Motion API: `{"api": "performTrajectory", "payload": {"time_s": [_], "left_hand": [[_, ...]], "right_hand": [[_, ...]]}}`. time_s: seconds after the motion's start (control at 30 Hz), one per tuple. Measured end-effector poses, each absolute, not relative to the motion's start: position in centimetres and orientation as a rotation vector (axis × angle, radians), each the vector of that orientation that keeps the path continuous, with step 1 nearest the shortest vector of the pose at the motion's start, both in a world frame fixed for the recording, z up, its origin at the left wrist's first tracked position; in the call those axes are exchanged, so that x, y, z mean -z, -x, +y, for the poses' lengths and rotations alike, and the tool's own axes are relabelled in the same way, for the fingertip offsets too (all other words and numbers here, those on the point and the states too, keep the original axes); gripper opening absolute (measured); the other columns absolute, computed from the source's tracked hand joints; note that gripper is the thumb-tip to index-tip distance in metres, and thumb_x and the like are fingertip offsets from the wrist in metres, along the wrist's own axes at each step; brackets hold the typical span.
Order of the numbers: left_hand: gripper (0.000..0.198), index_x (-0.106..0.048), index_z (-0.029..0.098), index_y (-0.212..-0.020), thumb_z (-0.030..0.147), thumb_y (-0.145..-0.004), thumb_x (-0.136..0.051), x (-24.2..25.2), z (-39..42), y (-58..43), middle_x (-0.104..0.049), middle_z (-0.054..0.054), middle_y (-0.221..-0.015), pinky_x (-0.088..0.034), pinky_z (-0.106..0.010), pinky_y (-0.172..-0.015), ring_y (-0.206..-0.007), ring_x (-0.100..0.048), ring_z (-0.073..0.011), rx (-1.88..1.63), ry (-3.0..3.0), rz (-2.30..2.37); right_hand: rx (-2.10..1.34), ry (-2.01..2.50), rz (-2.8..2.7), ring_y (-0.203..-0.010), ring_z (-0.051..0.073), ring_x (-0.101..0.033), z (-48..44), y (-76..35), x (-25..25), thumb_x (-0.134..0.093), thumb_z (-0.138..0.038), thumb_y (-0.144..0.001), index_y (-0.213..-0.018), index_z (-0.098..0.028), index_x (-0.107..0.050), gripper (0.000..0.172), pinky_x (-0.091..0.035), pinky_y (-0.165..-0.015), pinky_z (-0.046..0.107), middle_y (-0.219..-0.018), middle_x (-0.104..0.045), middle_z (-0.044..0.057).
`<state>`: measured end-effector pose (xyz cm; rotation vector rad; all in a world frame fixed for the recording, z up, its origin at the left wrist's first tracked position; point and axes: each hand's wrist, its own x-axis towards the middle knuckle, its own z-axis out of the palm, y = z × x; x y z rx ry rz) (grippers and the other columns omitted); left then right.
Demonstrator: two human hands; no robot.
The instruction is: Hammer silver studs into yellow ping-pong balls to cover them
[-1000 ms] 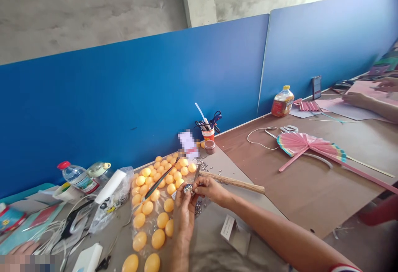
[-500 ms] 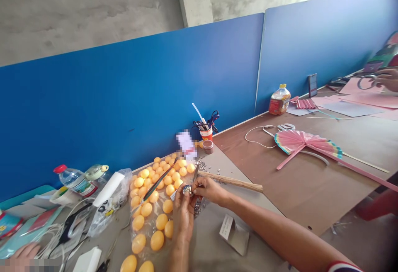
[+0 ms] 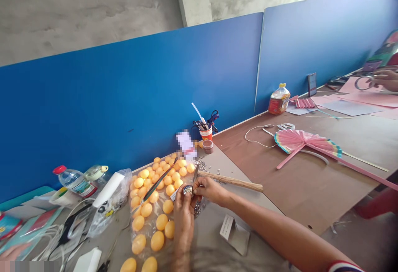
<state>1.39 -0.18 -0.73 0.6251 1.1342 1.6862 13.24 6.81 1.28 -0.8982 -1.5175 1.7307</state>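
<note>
My left hand [image 3: 184,207] is closed around a small ball covered in shiny silver bits [image 3: 188,189], held upright in the fingertips. My right hand [image 3: 207,190] is pinched against the ball's right side; whatever its fingertips hold is too small to make out. Just behind my hands lies a hammer [image 3: 231,180] with a wooden handle, its head partly hidden. Small loose silver pieces [image 3: 202,165] are scattered beyond and below my fingers. Left of my hands, many orange balls [image 3: 157,241] rest on clear plastic, with dark-handled tweezers or a similar slim tool [image 3: 158,181] across them.
A folded card [image 3: 234,234] stands near my right forearm. A paper cup of tools [image 3: 205,132] and a small round tub [image 3: 208,146] sit by the blue partition [image 3: 139,110]. Bottles [image 3: 76,182] and cables are at left. A pink fan [image 3: 306,141] lies right. Another person's hand [image 3: 387,80] holds a ring-shaped roll.
My hands stay at the silver ball, which has turned or shifted very slightly. The other person's hand at far right has moved a little left with the ring-shaped roll.
</note>
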Motion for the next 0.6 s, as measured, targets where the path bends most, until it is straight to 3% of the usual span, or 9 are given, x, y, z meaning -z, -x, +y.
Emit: {"api": "performTrajectory", "payload": {"time_s": [0.33,0.47,0.6], "left_hand": [[0.051,-0.064,0.024,-0.118,0.043,-0.074,-0.081,1.9,-0.1,-1.5,-0.068,-0.011,-0.119,-0.058,-0.034,-0.083,-0.104,-0.067,-0.0253,-1.724,-0.653,1.195],[0.051,-0.066,0.023,-0.111,0.039,-0.067,-0.086,1.0,-0.1,-2.0,-0.072,-0.008,-0.107,-0.058,-0.034,-0.084,-0.098,-0.069,-0.0237,-1.756,-0.578,1.1],[0.036,-0.07,0.021,-0.098,0.032,-0.067,-0.085,0.0,-0.1,-1.7,-0.075,-0.006,-0.096,-0.058,-0.037,-0.086,-0.092,-0.072,-0.0229,-1.764,-0.488,0.924]], "right_hand": [[-1.684,0.993,-1.48,-0.05,0.011,-0.051,6.3,-12.8,-1.5,-0.06,-0.01,-0.071,-0.065,-0.018,-0.053,0.012,-0.038,-0.052,0.021,-0.049,-0.056,-0.005],[-1.756,0.867,-1.404,-0.048,0.01,-0.049,6.9,-12.8,-0.8,-0.064,-0.018,-0.069,-0.068,-0.018,-0.053,0.011,-0.036,-0.052,0.022,-0.049,-0.054,-0.005],[-1.824,0.71,-1.375,-0.048,0.009,-0.045,8.2,-13.6,-0.7,-0.065,-0.03,-0.071,-0.072,-0.019,-0.053,0.016,-0.035,-0.053,0.022,-0.056,-0.054,-0.005]]}}
